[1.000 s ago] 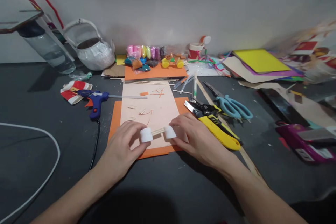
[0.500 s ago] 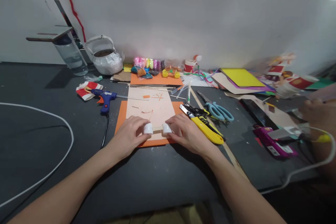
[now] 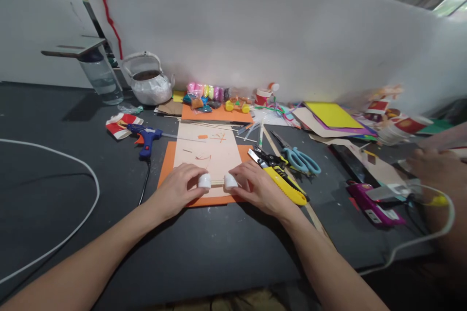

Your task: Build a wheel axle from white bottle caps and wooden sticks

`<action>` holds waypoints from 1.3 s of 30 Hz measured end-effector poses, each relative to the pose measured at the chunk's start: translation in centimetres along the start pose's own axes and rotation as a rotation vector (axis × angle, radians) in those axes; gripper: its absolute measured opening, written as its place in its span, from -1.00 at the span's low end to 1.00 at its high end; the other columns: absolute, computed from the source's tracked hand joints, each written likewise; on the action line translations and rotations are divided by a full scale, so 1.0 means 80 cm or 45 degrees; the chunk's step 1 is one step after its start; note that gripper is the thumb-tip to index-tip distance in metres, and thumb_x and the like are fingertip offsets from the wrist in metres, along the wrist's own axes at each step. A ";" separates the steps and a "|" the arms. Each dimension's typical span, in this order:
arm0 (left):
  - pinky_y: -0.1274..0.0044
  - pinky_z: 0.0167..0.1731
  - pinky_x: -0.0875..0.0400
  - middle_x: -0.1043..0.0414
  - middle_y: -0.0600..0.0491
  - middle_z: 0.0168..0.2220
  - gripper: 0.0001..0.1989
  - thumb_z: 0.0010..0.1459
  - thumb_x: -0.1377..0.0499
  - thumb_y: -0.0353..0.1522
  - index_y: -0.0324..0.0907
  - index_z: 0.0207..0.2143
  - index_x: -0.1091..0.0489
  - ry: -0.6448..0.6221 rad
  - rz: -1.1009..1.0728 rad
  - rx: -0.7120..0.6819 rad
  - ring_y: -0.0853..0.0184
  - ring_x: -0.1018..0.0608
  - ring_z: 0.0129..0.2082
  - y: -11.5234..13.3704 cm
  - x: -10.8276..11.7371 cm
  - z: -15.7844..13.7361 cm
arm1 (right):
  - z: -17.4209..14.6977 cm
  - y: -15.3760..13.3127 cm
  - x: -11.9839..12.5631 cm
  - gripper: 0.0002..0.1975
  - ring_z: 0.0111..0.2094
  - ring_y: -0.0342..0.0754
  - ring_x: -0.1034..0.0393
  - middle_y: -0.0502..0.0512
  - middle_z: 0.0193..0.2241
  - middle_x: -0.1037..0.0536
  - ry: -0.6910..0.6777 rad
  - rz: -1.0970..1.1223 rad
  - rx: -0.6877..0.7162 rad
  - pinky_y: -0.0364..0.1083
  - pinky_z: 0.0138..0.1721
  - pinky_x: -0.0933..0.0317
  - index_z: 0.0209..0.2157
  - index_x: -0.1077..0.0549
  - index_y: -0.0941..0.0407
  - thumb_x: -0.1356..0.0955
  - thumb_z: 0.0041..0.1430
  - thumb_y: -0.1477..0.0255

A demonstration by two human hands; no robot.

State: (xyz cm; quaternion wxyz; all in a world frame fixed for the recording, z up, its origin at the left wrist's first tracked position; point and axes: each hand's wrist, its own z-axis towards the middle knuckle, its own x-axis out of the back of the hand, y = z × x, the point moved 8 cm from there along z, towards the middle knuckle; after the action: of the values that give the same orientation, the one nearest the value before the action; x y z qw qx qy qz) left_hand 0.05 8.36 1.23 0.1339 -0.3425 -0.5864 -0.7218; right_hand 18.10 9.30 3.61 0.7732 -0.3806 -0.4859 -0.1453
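Two white bottle caps (image 3: 205, 181) are joined by thin pale sticks (image 3: 218, 182). Fingers and thumb of my left hand (image 3: 178, 185) pinch the left cap, while my right hand (image 3: 255, 183) pinches the right-hand white cap (image 3: 230, 181) the same way. This piece is held over the near part of a cream paper sheet (image 3: 189, 131), which lies on orange card (image 3: 166, 163). Small orange and pale scraps (image 3: 203, 137) are scattered on the sheet. Beside my right hand lies a yellow utility knife (image 3: 286, 187).
A blue glue gun (image 3: 148, 137) lies left, its cord running toward me. Right are blue-handled scissors (image 3: 301, 159), a purple glue gun (image 3: 374, 204) and another person's hand (image 3: 432, 170). Behind stand a kettle (image 3: 151, 87), wrapped coloured clay (image 3: 209, 92) and paper sheets (image 3: 333, 114).
The view has shifted slightly. Both hands keep their pinch on the caps, which have turned a little; the two caps stay about the same distance apart.
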 end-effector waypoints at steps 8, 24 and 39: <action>0.26 0.03 -0.37 -0.54 -0.04 -0.06 -0.67 0.19 -0.25 -0.20 -0.15 -0.05 -0.49 0.017 -0.016 0.032 0.14 -0.51 -0.04 -0.004 -0.001 0.001 | 0.001 -0.001 -0.001 -0.76 -0.12 0.07 -0.35 0.16 -0.18 -0.52 -0.019 -0.002 0.007 0.02 -0.09 -0.27 -0.08 -0.46 0.15 -0.46 0.27 0.38; 0.29 0.01 -0.37 -0.51 -0.02 -0.07 -0.71 0.21 -0.23 -0.26 -0.11 -0.03 -0.47 0.032 -0.029 0.099 0.15 -0.50 -0.03 -0.006 -0.001 -0.002 | 0.000 -0.003 0.001 -0.79 -0.16 0.09 -0.30 0.17 -0.20 -0.49 -0.033 0.045 0.036 0.06 -0.11 -0.26 -0.06 -0.43 0.14 -0.41 0.33 0.37; 0.28 0.02 -0.36 -0.53 0.01 -0.08 -0.75 0.18 -0.26 -0.29 -0.10 -0.08 -0.48 0.096 -0.077 0.151 0.14 -0.49 0.00 -0.012 -0.002 -0.004 | 0.003 -0.001 -0.005 -0.79 -0.12 0.12 -0.31 0.18 -0.15 -0.51 -0.069 0.017 0.012 0.09 -0.09 -0.27 -0.05 -0.40 0.12 -0.40 0.30 0.46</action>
State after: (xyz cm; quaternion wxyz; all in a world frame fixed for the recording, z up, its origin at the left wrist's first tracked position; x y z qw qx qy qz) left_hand -0.48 8.27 0.39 0.1543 -0.2887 -0.6325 -0.7020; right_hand 17.66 9.36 3.35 0.7626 -0.3838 -0.5048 -0.1275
